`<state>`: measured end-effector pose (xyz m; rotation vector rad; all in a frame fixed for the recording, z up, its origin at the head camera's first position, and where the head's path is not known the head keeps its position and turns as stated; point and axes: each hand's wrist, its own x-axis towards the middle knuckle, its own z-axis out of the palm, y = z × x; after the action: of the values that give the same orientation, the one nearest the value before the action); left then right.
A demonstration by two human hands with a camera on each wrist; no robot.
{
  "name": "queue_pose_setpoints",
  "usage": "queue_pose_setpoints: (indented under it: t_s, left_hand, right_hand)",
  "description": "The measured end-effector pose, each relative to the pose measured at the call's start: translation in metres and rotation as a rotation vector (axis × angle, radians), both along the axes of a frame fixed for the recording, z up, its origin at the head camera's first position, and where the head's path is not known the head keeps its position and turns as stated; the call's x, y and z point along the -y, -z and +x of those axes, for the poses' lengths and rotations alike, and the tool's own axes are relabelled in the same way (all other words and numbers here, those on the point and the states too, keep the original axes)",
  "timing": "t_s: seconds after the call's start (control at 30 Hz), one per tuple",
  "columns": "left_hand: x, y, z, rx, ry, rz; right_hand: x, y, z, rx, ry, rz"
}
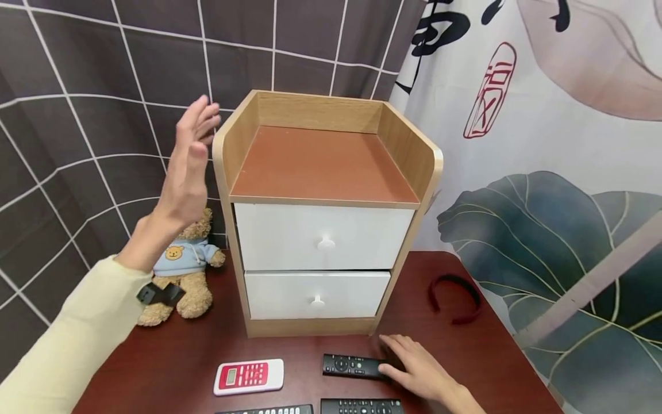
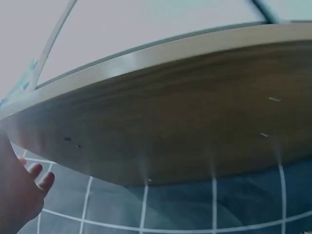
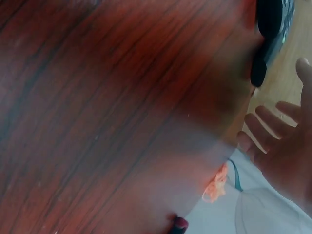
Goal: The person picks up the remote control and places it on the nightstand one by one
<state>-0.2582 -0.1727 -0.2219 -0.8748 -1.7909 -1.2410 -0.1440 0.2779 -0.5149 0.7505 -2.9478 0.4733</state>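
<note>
My left hand (image 1: pixel 186 167) is raised at the upper left side of a small wooden cabinet (image 1: pixel 315 328) with two white drawers. Its fingers are straight and hold nothing; in the left wrist view the hand (image 2: pixel 22 190) is by the cabinet's side panel (image 2: pixel 161 112). Low over the table, my right hand (image 1: pixel 419 368) reaches to the right end of a black remote control (image 1: pixel 351 365), thumb overlapping that end. Loosely spread fingers show on the right hand (image 3: pixel 282 136) in the right wrist view, with no object in them.
A pink and white calculator (image 1: pixel 248 376) and two more remotes, one a black remote (image 1: pixel 362 406), lie at the front of the dark red table (image 1: pixel 155 368). A teddy bear (image 1: pixel 188 282) sits left of the cabinet, a dark red headband (image 1: pixel 455 296) lies right. Curtains (image 1: pixel 289 46) hang behind.
</note>
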Motion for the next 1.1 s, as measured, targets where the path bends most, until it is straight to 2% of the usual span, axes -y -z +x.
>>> queue_pose_setpoints:
  t_s: [0.07, 0.13, 0.27, 0.43, 0.57, 0.63, 0.7, 0.83, 1.0, 1.1]
  left_hand:
    - [-0.005, -0.007, -0.007, -0.011, 0.014, -0.020]
    - [-0.011, -0.009, -0.013, -0.025, 0.039, -0.023]
    - [-0.017, -0.006, -0.019, -0.046, 0.090, 0.024]
    - [-0.022, 0.001, -0.021, -0.086, 0.093, 0.074]
    - [-0.027, 0.004, -0.024, -0.122, 0.117, 0.137]
    - [-0.028, 0.004, -0.024, -0.132, 0.129, 0.157]
    - [-0.028, 0.003, -0.024, -0.131, 0.136, 0.167]
    - [-0.028, 0.003, -0.025, -0.120, 0.142, 0.171]
    - [-0.029, 0.005, -0.025, -0.103, 0.136, 0.187]
    - [-0.030, 0.005, -0.024, -0.104, 0.125, 0.192]
  right_hand:
    - [0.003, 0.001, 0.000, 0.001, -0.051, 0.018]
    - [0.007, 0.002, -0.001, -0.008, -0.108, 0.037]
    - [0.010, 0.004, -0.005, -0.049, -0.208, 0.075]
    - [0.009, 0.006, -0.006, -0.054, -0.247, 0.088]
    - [0.010, 0.005, -0.006, -0.019, -0.258, 0.071]
    - [0.013, 0.004, -0.006, 0.051, -0.246, 0.037]
    - [0.016, 0.002, -0.007, 0.167, -0.232, -0.041]
    - [0.020, -0.003, -0.007, 0.363, -0.248, -0.259]
    - [0.022, -0.010, -0.005, 0.681, -0.266, -0.558]
    - [0.025, -0.022, -0.005, 0.844, -0.287, -0.660]
